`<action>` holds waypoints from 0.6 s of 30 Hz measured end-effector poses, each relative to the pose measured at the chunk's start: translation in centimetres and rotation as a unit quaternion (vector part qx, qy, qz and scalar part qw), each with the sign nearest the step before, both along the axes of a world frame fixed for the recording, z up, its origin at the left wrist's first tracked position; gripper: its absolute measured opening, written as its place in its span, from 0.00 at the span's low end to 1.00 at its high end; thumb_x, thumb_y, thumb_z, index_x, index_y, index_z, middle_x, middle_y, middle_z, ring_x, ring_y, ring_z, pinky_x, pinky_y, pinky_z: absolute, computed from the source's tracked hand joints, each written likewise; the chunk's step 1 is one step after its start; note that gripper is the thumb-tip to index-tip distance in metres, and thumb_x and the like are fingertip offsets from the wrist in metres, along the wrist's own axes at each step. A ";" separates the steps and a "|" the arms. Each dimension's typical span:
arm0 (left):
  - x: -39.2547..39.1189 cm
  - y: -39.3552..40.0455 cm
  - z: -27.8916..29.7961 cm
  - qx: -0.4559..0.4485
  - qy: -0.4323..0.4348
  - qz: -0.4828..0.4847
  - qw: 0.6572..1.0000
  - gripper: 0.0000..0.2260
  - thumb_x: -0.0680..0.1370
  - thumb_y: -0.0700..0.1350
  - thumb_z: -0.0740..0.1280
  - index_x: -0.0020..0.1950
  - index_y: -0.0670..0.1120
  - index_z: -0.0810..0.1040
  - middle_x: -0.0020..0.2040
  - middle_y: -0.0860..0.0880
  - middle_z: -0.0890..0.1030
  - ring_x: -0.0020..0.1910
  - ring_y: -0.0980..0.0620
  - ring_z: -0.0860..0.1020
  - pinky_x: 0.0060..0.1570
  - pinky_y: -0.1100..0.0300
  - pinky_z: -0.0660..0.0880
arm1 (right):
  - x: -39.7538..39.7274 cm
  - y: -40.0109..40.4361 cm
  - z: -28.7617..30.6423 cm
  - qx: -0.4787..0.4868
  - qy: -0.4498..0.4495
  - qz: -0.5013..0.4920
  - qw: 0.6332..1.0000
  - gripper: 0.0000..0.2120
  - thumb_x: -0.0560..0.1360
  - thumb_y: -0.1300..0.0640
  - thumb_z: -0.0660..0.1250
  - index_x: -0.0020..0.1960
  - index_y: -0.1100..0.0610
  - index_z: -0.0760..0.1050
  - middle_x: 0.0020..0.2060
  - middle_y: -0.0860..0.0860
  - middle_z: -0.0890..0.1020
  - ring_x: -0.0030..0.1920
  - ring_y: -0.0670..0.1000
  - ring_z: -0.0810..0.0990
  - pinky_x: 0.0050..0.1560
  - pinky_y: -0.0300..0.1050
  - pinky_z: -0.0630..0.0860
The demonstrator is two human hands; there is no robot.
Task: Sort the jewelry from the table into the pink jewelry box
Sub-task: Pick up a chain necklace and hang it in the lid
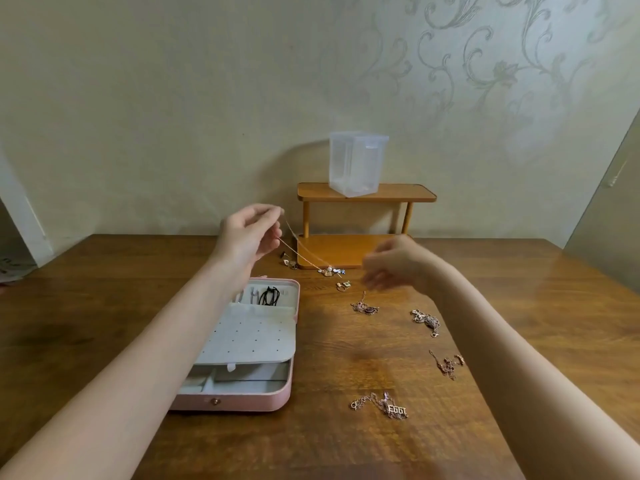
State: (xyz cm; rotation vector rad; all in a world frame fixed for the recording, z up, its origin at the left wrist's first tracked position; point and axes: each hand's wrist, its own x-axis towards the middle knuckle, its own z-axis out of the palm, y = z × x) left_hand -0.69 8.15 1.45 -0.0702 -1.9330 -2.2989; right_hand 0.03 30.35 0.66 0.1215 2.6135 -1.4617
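Evidently one necklace is being lifted for sorting: the left hand (251, 233), just left of frame centre, pinches a thin gold chain (301, 252) between curled fingers and thumb, and the chain slopes down to its pendant (329, 270), which looks to be just touching the table (519, 341). The right hand (391, 266), right of centre, is blurred; its fingers seem loosely curled and I cannot tell whether it holds anything. The pink jewelry box (242, 405) lies open at lower left of centre, below the left forearm. Next, I judge, the chain needs carrying over the box and lowering in. Four more necklaces (426, 320) wait at right.
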 end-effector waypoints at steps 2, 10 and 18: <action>-0.2 0.2 1.1 -0.148 0.096 0.044 0.983 0.04 0.77 0.40 0.66 0.44 0.47 0.80 0.36 0.51 0.78 0.33 0.59 0.76 0.31 0.70 0.74 | -0.1 -0.5 -1.1 0.093 -0.067 0.087 0.990 0.05 0.75 0.60 0.67 0.48 0.62 0.77 0.39 0.55 0.83 0.33 0.47 0.81 0.32 0.37 0.77; 1.1 2.5 4.5 -0.516 0.354 0.019 0.780 0.07 0.76 0.45 0.67 0.49 0.45 0.83 0.40 0.49 0.83 0.33 0.58 0.79 0.44 0.65 0.75 | 0.0 -2.4 -0.1 0.202 -0.017 0.176 0.963 0.10 0.75 0.60 0.66 0.54 0.62 0.78 0.43 0.53 0.82 0.37 0.47 0.80 0.35 0.36 0.78; 0.6 2.3 5.1 -0.439 0.355 0.052 0.824 0.02 0.73 0.43 0.71 0.43 0.46 0.82 0.34 0.52 0.81 0.32 0.59 0.77 0.38 0.69 0.73 | 0.7 -4.8 5.0 -0.271 0.060 0.219 0.935 0.09 0.79 0.66 0.58 0.52 0.66 0.76 0.42 0.59 0.82 0.39 0.50 0.80 0.39 0.36 0.78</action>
